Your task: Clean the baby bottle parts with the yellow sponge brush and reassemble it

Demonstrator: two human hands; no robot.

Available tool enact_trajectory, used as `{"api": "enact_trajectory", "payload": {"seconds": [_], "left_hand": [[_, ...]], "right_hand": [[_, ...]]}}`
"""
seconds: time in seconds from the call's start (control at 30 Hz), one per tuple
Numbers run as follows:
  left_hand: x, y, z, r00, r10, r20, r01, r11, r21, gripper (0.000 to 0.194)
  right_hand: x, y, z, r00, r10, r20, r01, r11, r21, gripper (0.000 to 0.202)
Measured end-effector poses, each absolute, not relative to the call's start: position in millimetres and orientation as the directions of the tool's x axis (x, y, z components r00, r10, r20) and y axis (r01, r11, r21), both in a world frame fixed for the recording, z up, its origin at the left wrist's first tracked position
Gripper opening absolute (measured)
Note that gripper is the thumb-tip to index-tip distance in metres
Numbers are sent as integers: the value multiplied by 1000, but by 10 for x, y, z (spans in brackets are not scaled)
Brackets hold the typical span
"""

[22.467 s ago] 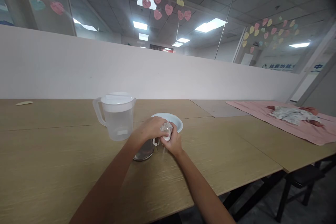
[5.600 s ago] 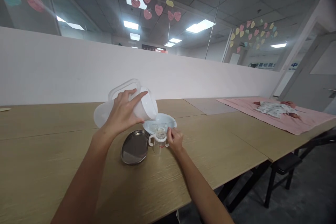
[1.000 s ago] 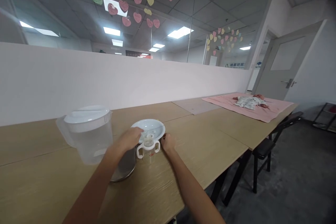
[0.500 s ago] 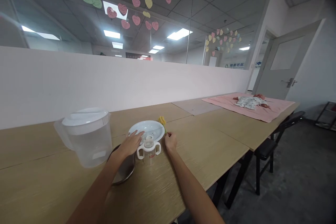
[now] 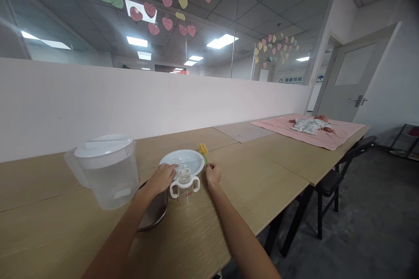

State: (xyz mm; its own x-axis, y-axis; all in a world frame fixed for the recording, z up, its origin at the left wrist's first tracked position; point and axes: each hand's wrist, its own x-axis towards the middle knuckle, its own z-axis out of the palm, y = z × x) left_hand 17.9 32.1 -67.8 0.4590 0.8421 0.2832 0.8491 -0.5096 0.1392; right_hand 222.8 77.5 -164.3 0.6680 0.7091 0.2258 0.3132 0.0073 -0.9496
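Observation:
My right hand (image 5: 213, 175) is closed around the green handle of a yellow sponge bottle brush (image 5: 203, 148), its sponge end pointing up. Over the left rim of a white plate (image 5: 193, 157) is my left hand (image 5: 163, 177). Its fingers are drawn together at small clear pieces (image 5: 180, 167) on the plate; what they grip is hard to make out. Between my hands, in front of the plate, a clear baby bottle (image 5: 186, 189) with two white handles stands upright with no cap. Partly hidden under my left forearm is a dark round metal-rimmed container (image 5: 155, 211).
A lidded translucent pitcher (image 5: 111, 178) stands at the left of the wooden table (image 5: 248, 183). At the far right, a baby doll (image 5: 309, 126) lies on a pink cloth (image 5: 334, 139). A black chair (image 5: 329, 183) is beside the table, and a white wall (image 5: 163, 100) runs behind it.
The left hand's fingers have drawn closer together over the plate. The brush's sponge end has shifted slightly, while the right hand stays nearly in place. The camera view has moved slightly.

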Motion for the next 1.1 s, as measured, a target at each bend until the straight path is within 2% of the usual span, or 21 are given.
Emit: {"api": "enact_trajectory", "payload": {"seconds": [0.23,0.53,0.8,1.1], "left_hand": [[170,372,-695,447,849,281,855,-498,146,43],[152,388,-702,457,854,247,856,-498,138,40],[147,369,-686,450,857,252,841,-502,202,33],[187,312,-668,467,862,197,846,-501,184,43]], "right_hand": [[2230,780,-1627,682,715,155,239,-18,-971,21],[2233,774,-1623,693,705,154,234,-18,-972,19],[2242,767,-1628,685,711,161,247,-19,-969,21],[2247,765,-1629,679,713,174,252,-4,-968,20]]}}
